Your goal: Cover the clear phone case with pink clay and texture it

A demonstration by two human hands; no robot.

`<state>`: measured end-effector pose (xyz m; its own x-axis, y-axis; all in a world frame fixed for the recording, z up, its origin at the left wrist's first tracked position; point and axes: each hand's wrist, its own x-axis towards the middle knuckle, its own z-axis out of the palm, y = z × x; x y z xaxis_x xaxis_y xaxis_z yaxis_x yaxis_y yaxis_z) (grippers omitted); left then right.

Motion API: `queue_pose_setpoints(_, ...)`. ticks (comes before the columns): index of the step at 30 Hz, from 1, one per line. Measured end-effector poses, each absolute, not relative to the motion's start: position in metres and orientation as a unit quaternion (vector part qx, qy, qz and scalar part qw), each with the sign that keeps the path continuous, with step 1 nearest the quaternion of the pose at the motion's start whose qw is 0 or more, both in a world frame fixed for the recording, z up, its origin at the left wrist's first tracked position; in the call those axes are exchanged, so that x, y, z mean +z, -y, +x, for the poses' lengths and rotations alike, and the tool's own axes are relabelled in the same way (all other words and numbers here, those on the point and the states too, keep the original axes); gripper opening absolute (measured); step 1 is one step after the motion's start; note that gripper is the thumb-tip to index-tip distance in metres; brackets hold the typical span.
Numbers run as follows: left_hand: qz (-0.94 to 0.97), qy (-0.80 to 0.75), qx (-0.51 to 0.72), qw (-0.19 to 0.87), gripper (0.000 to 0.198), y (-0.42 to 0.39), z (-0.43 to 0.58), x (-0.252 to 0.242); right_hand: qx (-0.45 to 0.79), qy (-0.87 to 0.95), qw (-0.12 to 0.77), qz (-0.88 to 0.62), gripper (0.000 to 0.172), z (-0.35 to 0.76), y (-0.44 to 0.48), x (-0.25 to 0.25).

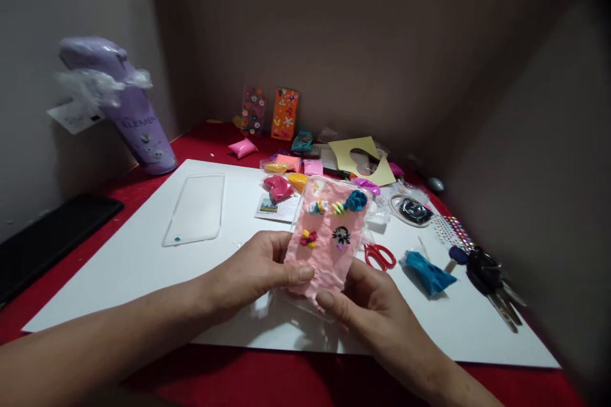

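Observation:
A phone case covered in pink clay is tilted up toward me over the white board. Small clay shapes in teal, yellow, red and black decorate its surface. My left hand grips its left side, thumb lying across the lower front. At the lower right corner, my right hand pinches the case with its thumb on the pink clay. The fingers behind the case are mostly hidden. Just beyond my right hand lie red-handled scissors, partly covered by the case. A clear phone case rests flat to the left.
The white board lies on a red cloth. Behind are clay packets, a cut yellow card and an orange phone case. On the right are a blue packet and keys; a purple bottle stands left.

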<state>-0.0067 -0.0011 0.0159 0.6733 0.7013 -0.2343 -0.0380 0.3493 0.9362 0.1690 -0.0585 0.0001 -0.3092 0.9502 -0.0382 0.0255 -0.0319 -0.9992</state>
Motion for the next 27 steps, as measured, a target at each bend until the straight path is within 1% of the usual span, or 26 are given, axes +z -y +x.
queue_pose_setpoints(3,0.51,-0.308,0.25,0.763,0.032,-0.001,-0.007,0.014,0.629,0.519,0.411,-0.408,0.026,0.169,0.056,0.0)
queue_pose_setpoints(5,0.504,-0.294,0.25,0.773,0.033,-0.001,-0.007,0.013,0.639,0.501,0.411,-0.414,0.025,0.17,0.055,-0.001)
queue_pose_setpoints(11,0.49,-0.245,0.246,0.8,0.035,0.0,-0.008,0.018,0.617,0.507,0.414,-0.437,0.022,0.172,0.053,-0.003)
queue_pose_setpoints(15,0.487,-0.282,0.25,0.788,0.032,0.001,-0.006,0.012,0.628,0.508,0.419,-0.415,0.027,0.171,0.052,-0.003)
queue_pose_setpoints(18,0.486,-0.303,0.256,0.779,0.031,0.001,-0.004,0.006,0.618,0.506,0.434,-0.417,0.024,0.172,0.05,-0.004)
queue_pose_setpoints(22,0.487,-0.292,0.265,0.779,0.028,0.001,-0.001,0.003,0.594,0.489,0.448,-0.455,0.026,0.173,0.049,-0.007)
queue_pose_setpoints(27,0.479,-0.249,0.264,0.799,0.031,0.001,-0.002,0.007,0.601,0.465,0.463,-0.457,0.028,0.176,0.046,-0.009)
